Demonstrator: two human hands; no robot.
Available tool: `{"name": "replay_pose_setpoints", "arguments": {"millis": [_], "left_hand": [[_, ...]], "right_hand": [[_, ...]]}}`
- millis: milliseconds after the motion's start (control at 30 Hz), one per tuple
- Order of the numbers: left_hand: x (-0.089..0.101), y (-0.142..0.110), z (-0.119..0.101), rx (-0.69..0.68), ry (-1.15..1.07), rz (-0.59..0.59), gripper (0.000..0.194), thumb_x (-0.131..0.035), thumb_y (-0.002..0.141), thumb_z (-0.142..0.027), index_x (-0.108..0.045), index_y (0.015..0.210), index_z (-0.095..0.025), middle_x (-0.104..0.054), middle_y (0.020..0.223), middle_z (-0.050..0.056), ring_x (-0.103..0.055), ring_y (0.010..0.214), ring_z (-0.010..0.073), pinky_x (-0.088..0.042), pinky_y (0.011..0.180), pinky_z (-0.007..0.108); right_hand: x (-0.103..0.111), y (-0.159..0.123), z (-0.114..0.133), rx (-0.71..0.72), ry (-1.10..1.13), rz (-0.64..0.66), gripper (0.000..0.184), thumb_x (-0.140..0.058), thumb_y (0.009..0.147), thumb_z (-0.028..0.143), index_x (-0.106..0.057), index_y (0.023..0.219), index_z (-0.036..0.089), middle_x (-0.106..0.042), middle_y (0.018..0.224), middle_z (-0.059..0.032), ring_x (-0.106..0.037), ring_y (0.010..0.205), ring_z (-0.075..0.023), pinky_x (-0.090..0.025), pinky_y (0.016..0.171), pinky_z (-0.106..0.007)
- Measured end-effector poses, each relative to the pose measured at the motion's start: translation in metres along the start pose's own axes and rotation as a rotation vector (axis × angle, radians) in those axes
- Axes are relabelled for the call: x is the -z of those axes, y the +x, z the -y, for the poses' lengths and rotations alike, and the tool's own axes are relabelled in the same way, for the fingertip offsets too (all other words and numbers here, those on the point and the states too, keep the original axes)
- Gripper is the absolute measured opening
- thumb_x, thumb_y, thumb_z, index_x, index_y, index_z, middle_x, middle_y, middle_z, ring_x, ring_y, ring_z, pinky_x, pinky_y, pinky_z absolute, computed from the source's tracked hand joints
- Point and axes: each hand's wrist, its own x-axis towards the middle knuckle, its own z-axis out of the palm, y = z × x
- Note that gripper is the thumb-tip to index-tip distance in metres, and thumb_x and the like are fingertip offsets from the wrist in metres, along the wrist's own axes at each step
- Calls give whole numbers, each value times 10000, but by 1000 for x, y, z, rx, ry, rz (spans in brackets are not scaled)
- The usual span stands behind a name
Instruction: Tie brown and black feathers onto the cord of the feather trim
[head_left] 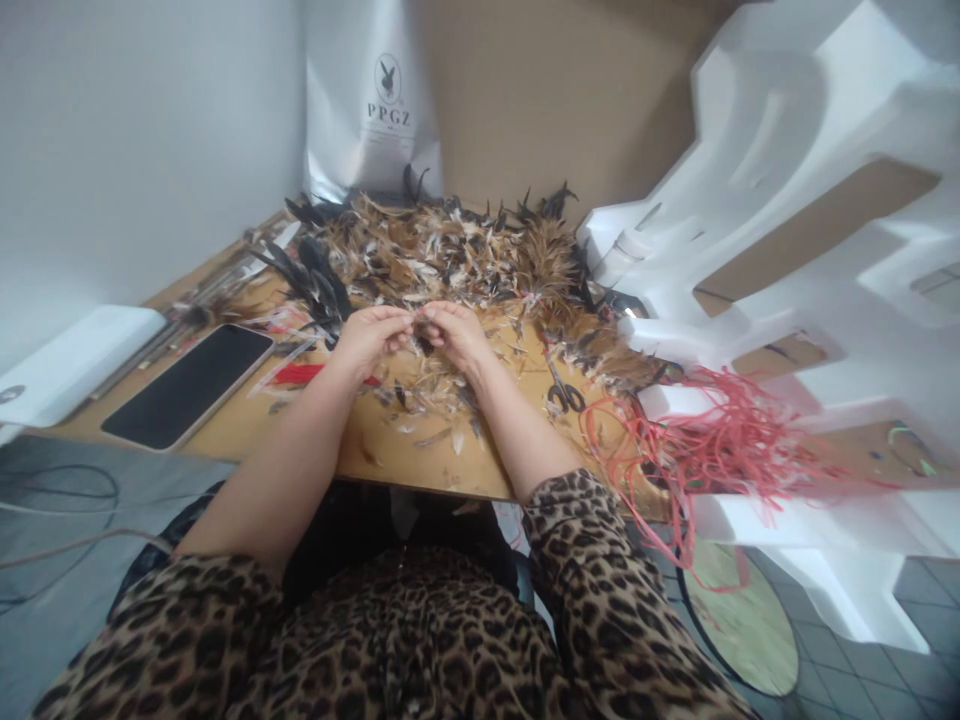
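Both hands meet above the middle of the table, their fingertips nearly touching. My left hand [375, 334] is closed in a pinch, and my right hand [451, 332] pinches from the other side. Between them shows a small dark brown feather [423, 343], its upper end hidden by the fingers. Just behind the hands spreads a large pile of brown, white and black feathers [435, 245]. A bunch of long black feathers [311, 280] lies left of my left hand. Loose feathers [427, 395] are scattered on the wood below the hands.
A phone [191, 385] and a white box-like device [79, 360] lie at the left. Scissors [562, 390] rest right of my forearm, beside tangled red ribbons [735, 440]. White foam packing [795, 130] rises at the right. A silver bag [367, 100] stands behind the pile.
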Motion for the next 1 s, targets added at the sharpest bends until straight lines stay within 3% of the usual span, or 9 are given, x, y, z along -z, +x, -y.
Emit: {"name": "replay_pose_setpoints", "arguments": {"millis": [200,767,1000], "left_hand": [[2,2,2,41,-22,35,245,-768,550,-209,-680,753,-103,-629,611,14,-524,468,52,-349,434,157],[-2,-3,-7,160,-201,102,211,-748,595,-149,-648,774,-98,-644,652,20,-531,477,43,-351,416,141],[-1,-2,-6,169,-221,117,160,-714,638,-124,-648,780,-89,-650,651,26,-548,475,47,-380,419,139]], "right_hand": [[-3,-5,7,-48,98,-2,167,-680,682,210,-542,762,161,-656,734,22,-452,475,-26,-288,385,-129],[0,-5,5,-90,95,9,175,-691,720,197,-538,799,162,-601,599,73,-532,480,-24,-422,452,-121],[1,-4,5,-92,105,26,176,-681,726,191,-529,810,164,-598,583,75,-548,469,-31,-408,424,-118]]}}
